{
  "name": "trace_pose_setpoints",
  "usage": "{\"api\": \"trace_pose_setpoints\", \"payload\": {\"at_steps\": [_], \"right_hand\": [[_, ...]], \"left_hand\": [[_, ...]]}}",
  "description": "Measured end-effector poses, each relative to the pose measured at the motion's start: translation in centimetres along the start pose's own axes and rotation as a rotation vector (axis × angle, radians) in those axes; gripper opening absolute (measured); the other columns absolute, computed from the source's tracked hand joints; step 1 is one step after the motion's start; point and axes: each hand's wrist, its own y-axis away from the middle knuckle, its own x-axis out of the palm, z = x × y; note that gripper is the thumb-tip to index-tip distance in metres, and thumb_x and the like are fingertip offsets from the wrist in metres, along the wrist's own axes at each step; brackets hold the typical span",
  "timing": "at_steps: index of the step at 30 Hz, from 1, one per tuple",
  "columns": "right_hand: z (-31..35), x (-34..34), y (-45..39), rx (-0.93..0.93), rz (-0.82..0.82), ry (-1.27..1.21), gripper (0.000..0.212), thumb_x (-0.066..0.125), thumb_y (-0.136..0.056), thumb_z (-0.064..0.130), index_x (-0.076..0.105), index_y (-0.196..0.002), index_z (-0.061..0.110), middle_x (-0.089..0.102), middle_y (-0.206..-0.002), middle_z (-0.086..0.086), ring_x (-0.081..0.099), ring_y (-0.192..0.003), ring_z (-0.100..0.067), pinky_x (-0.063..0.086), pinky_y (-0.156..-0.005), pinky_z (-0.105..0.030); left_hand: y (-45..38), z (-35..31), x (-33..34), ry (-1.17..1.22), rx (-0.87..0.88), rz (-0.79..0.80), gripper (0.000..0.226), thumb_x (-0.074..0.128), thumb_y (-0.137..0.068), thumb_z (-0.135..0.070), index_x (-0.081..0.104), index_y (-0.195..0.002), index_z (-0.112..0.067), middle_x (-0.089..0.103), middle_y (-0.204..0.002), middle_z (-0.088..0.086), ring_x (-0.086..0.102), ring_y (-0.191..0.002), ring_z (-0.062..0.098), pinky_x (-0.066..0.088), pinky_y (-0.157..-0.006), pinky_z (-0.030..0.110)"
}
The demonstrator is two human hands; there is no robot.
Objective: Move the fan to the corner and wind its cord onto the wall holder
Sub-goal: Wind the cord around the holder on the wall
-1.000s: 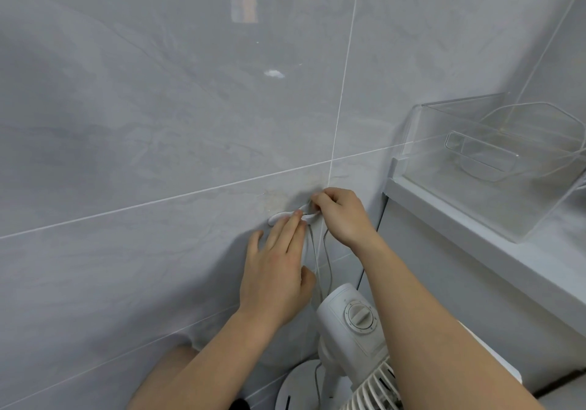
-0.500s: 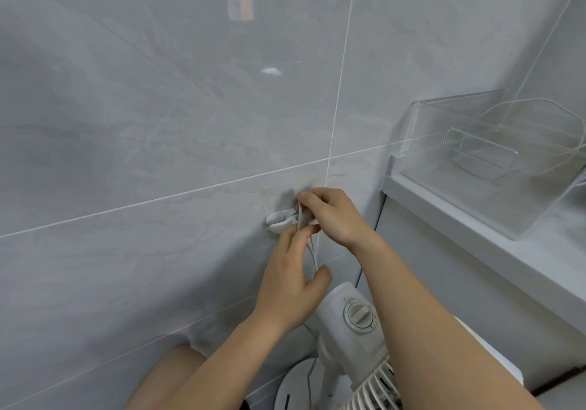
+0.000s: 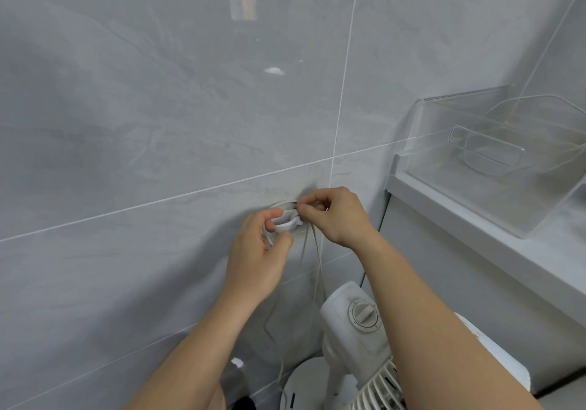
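Note:
A small white wall holder (image 3: 287,220) is fixed to the grey tiled wall just below a grout line. A thin white cord (image 3: 318,262) hangs from it down toward the white fan (image 3: 352,321), which stands low at the bottom centre, its dial facing up. My left hand (image 3: 257,257) curls around the holder's left side with a loop of cord in its fingers. My right hand (image 3: 336,214) pinches the cord at the holder's right end. Much of the holder is hidden by my fingers.
A clear plastic bin (image 3: 494,159) sits on a white ledge (image 3: 475,235) at the right, above a white cabinet side. The tiled wall (image 3: 158,124) fills the left and top. The fan's round base (image 3: 304,381) rests near the wall's foot.
My left hand has shifted left and curled its fingers around the holder's left end. My right hand stays at the holder, pinching the cord, which now loops over the holder's top.

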Motion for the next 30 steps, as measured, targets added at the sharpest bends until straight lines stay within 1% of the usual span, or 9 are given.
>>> {"api": "trace_pose_setpoints", "payload": {"at_steps": [2,5,9,13,16,20,24,28,30], "right_hand": [[0.0,-0.1,0.0,0.01,-0.003,0.013,0.007,0.074,-0.081,0.039,0.077,-0.076,0.041,0.06,-0.054,0.026,0.057,-0.067,-0.006,0.057,-0.076,-0.038],[0.0,-0.1,0.0,0.013,-0.027,0.043,0.005,0.075,-0.077,0.043,0.076,-0.075,0.038,0.063,-0.058,0.018,0.059,-0.068,-0.009,0.058,-0.073,-0.039],[0.2,-0.1,0.0,0.024,-0.074,0.132,0.024,0.081,-0.076,0.048,0.066,-0.085,0.032,0.064,-0.067,0.009,0.062,-0.069,-0.012,0.052,-0.067,-0.036],[0.5,-0.1,0.0,0.06,-0.055,0.166,0.025,0.077,-0.079,0.05,0.063,-0.079,0.03,0.063,-0.07,0.012,0.06,-0.071,-0.012,0.047,-0.065,-0.031],[0.7,0.0,0.2,0.072,-0.067,0.216,0.026,0.076,-0.081,0.052,0.062,-0.076,0.03,0.063,-0.071,0.013,0.061,-0.076,-0.013,0.044,-0.065,-0.03],[0.2,-0.1,0.2,0.092,-0.039,0.15,0.028,0.079,-0.079,0.052,0.066,-0.074,0.028,0.06,-0.067,0.012,0.058,-0.07,-0.012,0.045,-0.064,-0.031],[-0.1,-0.3,0.2,0.062,-0.011,0.054,0.025,0.081,-0.081,0.043,0.069,-0.075,0.023,0.055,-0.06,0.01,0.053,-0.062,-0.011,0.047,-0.065,-0.034],[0.2,-0.5,0.4,0.064,0.0,0.025,0.023,0.079,-0.084,0.035,0.071,-0.076,0.015,0.052,-0.055,0.01,0.049,-0.056,-0.01,0.042,-0.06,-0.028],[0.3,-0.7,0.6,0.084,0.01,0.01,0.025,0.076,-0.083,0.03,0.069,-0.073,0.008,0.052,-0.051,0.009,0.052,-0.054,-0.012,0.046,-0.058,-0.031]], "left_hand": [[0.1,-0.2,-0.3,0.004,0.017,0.01,0.04,0.057,-0.079,-0.035,0.063,-0.118,-0.036,0.053,-0.094,-0.013,0.048,-0.061,0.007,0.037,-0.062,0.024],[0.3,-1.1,-0.6,-0.022,0.088,0.034,0.037,0.057,-0.082,-0.033,0.061,-0.118,-0.037,0.052,-0.093,-0.013,0.05,-0.065,0.007,0.038,-0.063,0.02],[-0.5,-3.2,-0.8,-0.058,0.15,0.073,0.031,0.066,-0.088,-0.031,0.062,-0.119,-0.034,0.048,-0.092,-0.014,0.05,-0.07,0.0,0.038,-0.065,0.017],[-1.5,-4.3,-1.2,-0.024,0.129,0.101,0.036,0.065,-0.084,-0.039,0.063,-0.12,-0.035,0.048,-0.09,-0.016,0.05,-0.069,0.0,0.036,-0.065,0.016],[-1.5,-3.8,-1.6,-0.037,0.148,0.086,0.032,0.069,-0.086,-0.035,0.063,-0.117,-0.036,0.048,-0.088,-0.013,0.048,-0.063,0.004,0.036,-0.059,0.013],[-0.9,-1.9,-2.0,-0.051,0.061,0.018,0.032,0.063,-0.075,-0.042,0.064,-0.108,-0.039,0.049,-0.084,-0.014,0.047,-0.061,0.005,0.038,-0.058,0.02],[-0.3,0.1,-2.3,-0.103,0.0,-0.021,0.025,0.06,-0.075,-0.042,0.065,-0.099,-0.039,0.061,-0.089,-0.016,0.052,-0.062,0.006,0.041,-0.063,0.029],[0.6,1.1,-1.8,-0.199,-0.025,0.012,0.032,0.058,-0.076,-0.041,0.061,-0.107,-0.039,0.063,-0.103,-0.019,0.059,-0.067,0.003,0.05,-0.07,0.032],[0.9,1.8,-1.3,-0.253,-0.061,0.043,0.034,0.064,-0.082,-0.037,0.06,-0.115,-0.035,0.061,-0.111,-0.02,0.06,-0.074,0.001,0.052,-0.08,0.035]]}}
